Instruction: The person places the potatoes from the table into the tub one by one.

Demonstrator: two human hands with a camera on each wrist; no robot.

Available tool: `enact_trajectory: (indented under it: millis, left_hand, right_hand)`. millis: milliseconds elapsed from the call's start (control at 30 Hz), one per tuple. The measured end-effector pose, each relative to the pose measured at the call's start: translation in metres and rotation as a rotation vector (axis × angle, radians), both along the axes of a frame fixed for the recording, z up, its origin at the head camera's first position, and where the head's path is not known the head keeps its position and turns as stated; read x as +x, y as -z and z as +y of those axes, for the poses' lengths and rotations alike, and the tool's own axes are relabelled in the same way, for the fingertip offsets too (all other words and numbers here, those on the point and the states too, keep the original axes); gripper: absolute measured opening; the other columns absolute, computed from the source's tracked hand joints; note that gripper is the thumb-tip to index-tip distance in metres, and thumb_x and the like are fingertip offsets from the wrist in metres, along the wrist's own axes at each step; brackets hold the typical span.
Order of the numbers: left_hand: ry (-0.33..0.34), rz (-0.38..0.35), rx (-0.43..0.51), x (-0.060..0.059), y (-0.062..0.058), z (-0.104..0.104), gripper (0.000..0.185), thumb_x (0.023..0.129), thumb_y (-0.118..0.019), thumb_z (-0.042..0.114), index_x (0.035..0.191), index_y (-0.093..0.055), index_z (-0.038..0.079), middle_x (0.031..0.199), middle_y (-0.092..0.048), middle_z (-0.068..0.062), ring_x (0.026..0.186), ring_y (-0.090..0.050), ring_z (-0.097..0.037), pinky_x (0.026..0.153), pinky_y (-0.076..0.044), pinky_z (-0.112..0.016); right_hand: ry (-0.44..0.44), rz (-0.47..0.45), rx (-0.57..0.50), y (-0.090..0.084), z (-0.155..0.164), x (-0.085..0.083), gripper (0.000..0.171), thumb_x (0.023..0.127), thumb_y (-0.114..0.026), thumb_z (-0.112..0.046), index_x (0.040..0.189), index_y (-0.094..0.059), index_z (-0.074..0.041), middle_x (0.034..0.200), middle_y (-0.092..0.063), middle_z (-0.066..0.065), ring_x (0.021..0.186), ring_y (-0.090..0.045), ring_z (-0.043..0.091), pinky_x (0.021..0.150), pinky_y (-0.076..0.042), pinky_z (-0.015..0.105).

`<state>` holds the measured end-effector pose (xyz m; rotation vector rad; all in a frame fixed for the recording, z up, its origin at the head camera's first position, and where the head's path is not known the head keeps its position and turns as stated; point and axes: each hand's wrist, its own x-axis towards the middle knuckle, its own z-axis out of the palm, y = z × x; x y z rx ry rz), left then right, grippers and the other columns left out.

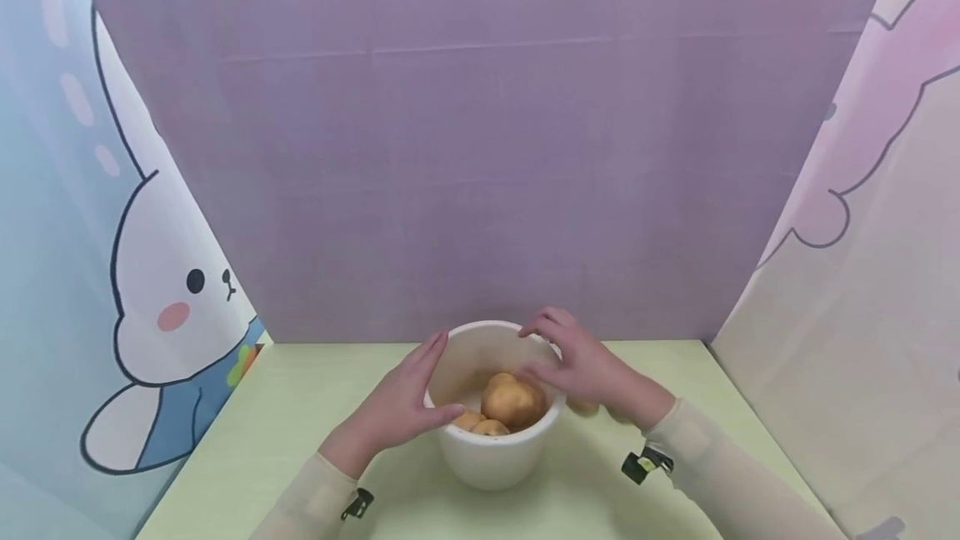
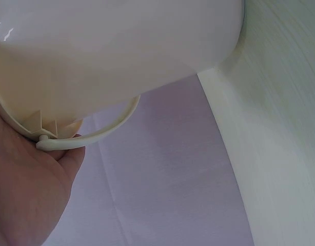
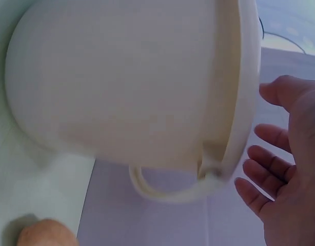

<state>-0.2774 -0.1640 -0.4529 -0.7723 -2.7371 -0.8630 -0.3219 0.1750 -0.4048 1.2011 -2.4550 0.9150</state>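
Observation:
A white bucket (image 1: 491, 461) stands upright on the table, with several potatoes (image 1: 512, 401) inside it. My left hand (image 1: 397, 402) holds the bucket's left rim, its thumb reaching over the edge. In the left wrist view the palm lies against the rim beside the white handle (image 2: 96, 137), which hangs down the far side. At the right rim hovers my right hand (image 1: 585, 361), fingers spread and loosely bent, holding nothing. The right wrist view shows a gap between its fingertips (image 3: 250, 189) and the rim.
Right of the bucket, a potato (image 1: 582, 407) lies on the pale green table (image 1: 330, 382), partly behind the right forearm. A purple backdrop (image 1: 480, 148) rises behind the table. Printed cloth walls (image 1: 172, 273) flank both sides.

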Motion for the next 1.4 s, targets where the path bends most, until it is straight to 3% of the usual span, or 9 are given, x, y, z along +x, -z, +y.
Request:
enact_trajectory:
  millis: [200, 300, 500, 700, 867, 1033, 1400]
  left_hand:
    - [0.003, 0.013, 0.003, 0.0, 0.001, 0.0, 0.119, 0.095, -0.072, 0.074, 0.177, -0.02, 0.006, 0.183, -0.021, -0.012, 0.166, -0.026, -0.037, 0.129, -0.031, -0.062]
    - [0.005, 0.017, 0.004, 0.0, 0.001, 0.0, 0.118, 0.095, -0.072, 0.074, 0.177, -0.02, 0.006, 0.183, -0.021, -0.012, 0.166, -0.026, -0.037, 0.129, -0.032, -0.062]
    - [0.008, 0.016, 0.011, 0.0, 0.0, -0.001, 0.119, 0.095, -0.072, 0.074, 0.176, -0.021, 0.005, 0.182, -0.021, -0.014, 0.166, -0.027, -0.041, 0.128, -0.032, -0.064]
    - [0.01, 0.027, 0.015, 0.0, 0.002, -0.002, 0.118, 0.095, -0.071, 0.074, 0.176, -0.022, 0.004, 0.182, -0.021, -0.013, 0.165, -0.028, -0.043, 0.127, -0.033, -0.065]
    - [0.005, 0.03, 0.004, -0.001, 0.003, -0.002, 0.118, 0.095, -0.07, 0.075, 0.177, -0.021, 0.006, 0.183, -0.02, -0.012, 0.166, -0.027, -0.04, 0.127, -0.033, -0.064]
    - [0.003, 0.029, 0.001, 0.0, 0.001, -0.001, 0.118, 0.095, -0.071, 0.074, 0.177, -0.021, 0.006, 0.182, -0.021, -0.012, 0.165, -0.028, -0.041, 0.127, -0.033, -0.064]
    - [0.006, 0.033, 0.008, 0.001, 0.0, -0.001, 0.117, 0.095, -0.072, 0.073, 0.177, -0.022, 0.005, 0.182, -0.022, -0.012, 0.165, -0.028, -0.04, 0.127, -0.034, -0.065]
  right_hand:
    - [0.059, -0.018, -0.067, 0.009, 0.028, -0.004, 0.033, 0.101, -0.083, -0.018, 0.132, -0.072, -0.012, 0.131, -0.064, 0.001, 0.126, -0.063, 0.031, 0.102, -0.058, 0.062]
    - [0.103, -0.022, -0.073, 0.016, 0.043, -0.007, 0.033, 0.101, -0.083, -0.018, 0.132, -0.072, -0.016, 0.133, -0.065, 0.0, 0.125, -0.063, 0.026, 0.099, -0.059, 0.06]
    - [0.147, 0.03, -0.095, 0.033, 0.066, -0.013, 0.034, 0.1, -0.082, -0.013, 0.132, -0.073, -0.012, 0.131, -0.069, 0.004, 0.118, -0.062, 0.02, 0.092, -0.059, 0.055]
    - [0.217, 0.048, -0.114, 0.05, 0.085, -0.014, 0.033, 0.1, -0.082, -0.01, 0.131, -0.073, -0.011, 0.128, -0.068, 0.0, 0.116, -0.063, 0.021, 0.089, -0.059, 0.047]
    - [0.266, 0.056, -0.138, 0.067, 0.099, -0.017, 0.032, 0.098, -0.082, -0.007, 0.128, -0.072, -0.008, 0.124, -0.068, 0.001, 0.113, -0.059, 0.019, 0.086, -0.058, 0.049]
    - [0.33, 0.032, -0.152, 0.083, 0.108, -0.019, 0.033, 0.099, -0.081, -0.009, 0.13, -0.071, -0.003, 0.122, -0.067, 0.007, 0.112, -0.062, 0.032, 0.086, -0.056, 0.05]
    - [0.487, -0.052, -0.103, 0.117, 0.121, -0.024, 0.042, 0.102, -0.078, -0.019, 0.134, -0.068, 0.006, 0.13, -0.066, 0.025, 0.125, -0.06, 0.047, 0.103, -0.052, 0.067]
